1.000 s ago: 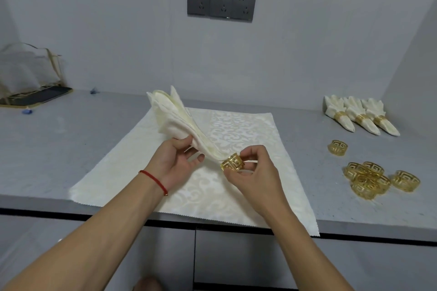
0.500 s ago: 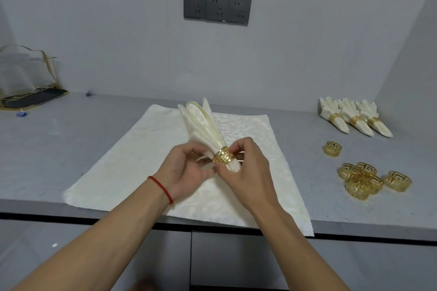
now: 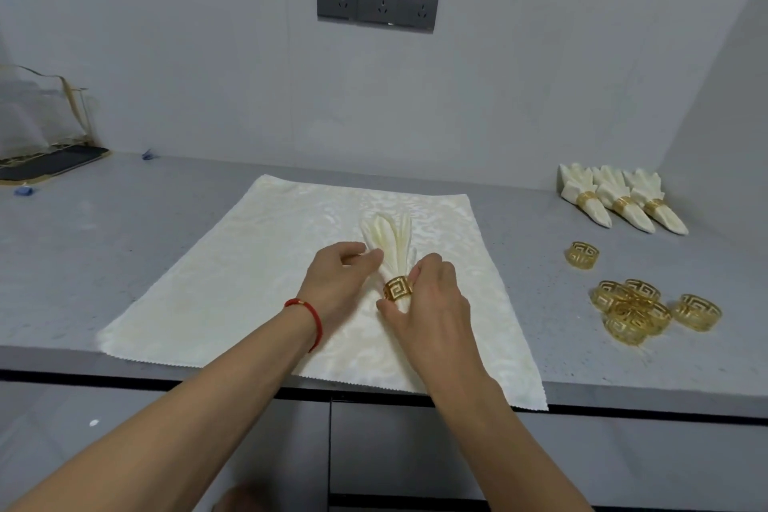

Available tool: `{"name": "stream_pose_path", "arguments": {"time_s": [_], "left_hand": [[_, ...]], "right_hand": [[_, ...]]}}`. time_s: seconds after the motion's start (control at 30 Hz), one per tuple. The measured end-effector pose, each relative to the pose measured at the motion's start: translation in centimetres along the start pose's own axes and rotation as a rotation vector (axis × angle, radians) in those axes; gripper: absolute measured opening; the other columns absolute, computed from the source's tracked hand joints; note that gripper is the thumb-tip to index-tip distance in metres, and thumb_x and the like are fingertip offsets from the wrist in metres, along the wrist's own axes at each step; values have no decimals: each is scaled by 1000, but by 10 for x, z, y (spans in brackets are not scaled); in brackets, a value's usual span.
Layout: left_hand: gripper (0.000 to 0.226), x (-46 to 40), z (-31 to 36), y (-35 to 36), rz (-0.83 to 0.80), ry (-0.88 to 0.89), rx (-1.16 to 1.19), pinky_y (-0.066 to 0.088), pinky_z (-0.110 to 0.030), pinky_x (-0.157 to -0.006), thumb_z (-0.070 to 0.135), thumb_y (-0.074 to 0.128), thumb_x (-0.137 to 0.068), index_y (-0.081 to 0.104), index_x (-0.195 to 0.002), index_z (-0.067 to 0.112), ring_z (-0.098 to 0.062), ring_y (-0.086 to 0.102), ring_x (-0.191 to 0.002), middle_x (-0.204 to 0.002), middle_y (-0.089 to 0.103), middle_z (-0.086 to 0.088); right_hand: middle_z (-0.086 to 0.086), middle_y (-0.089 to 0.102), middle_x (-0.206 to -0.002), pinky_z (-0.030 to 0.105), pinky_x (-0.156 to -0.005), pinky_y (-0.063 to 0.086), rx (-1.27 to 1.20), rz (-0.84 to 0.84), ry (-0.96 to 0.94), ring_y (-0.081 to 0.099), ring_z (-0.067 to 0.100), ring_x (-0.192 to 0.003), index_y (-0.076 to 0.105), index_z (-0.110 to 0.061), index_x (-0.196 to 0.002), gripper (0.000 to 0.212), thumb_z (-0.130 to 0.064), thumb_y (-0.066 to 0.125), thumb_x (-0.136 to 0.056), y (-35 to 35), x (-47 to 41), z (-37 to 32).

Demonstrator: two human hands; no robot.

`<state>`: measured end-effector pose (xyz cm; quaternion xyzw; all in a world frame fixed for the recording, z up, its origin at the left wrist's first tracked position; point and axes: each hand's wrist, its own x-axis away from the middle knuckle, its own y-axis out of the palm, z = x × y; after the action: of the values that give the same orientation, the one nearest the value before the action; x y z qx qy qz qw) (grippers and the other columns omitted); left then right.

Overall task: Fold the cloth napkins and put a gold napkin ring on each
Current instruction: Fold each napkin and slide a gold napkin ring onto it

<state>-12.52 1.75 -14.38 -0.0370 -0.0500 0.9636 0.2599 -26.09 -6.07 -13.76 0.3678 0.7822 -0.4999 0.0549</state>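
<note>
Two hands worked one folded napkin (image 3: pixel 392 239) on the flat cloth (image 3: pixel 257 262): right hand (image 3: pixel 428 299) fingers pinched its gold ring (image 3: pixel 397 288), left hand (image 3: pixel 343 274) fingers touched the pleats. Seating the ring squarely likely required steadying those folds.

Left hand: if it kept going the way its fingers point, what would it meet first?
The left hand points right, fingertips at the folded napkin just above the ring; it would press into the napkin first.
</note>
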Motion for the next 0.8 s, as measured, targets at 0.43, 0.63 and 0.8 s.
{"name": "stream_pose_path", "arguments": {"time_s": [0.43,0.63,0.8], "left_hand": [[8,6,-2,1,42,-23,156,61,-48,-85,4,72,-86,67,-86,-2,-31,73,-70,-78,72,-24],[23,3,-1,-14,41,-18,-20,57,-39,-70,7,73,-79,63,-99,11,-25,68,-69,-85,69,-2],[45,-24,15,-4,37,55,-72,52,-31,-80,32,75,-88,56,-128,22,-13,66,-93,-113,68,6]], "right_hand": [[3,69,-86,38,-64,53,-726,-105,385,67,20,-74,52,-38,-110,28,-14,56,-95,11,-45,40],[-7,65,-89,22,-60,39,-359,-93,329,60,7,-77,61,-28,-108,22,-13,53,-92,-1,-48,46],[-10,62,-111,20,-70,47,-572,-42,342,63,4,-92,57,-25,-125,26,-27,59,-99,3,-82,32]]}}
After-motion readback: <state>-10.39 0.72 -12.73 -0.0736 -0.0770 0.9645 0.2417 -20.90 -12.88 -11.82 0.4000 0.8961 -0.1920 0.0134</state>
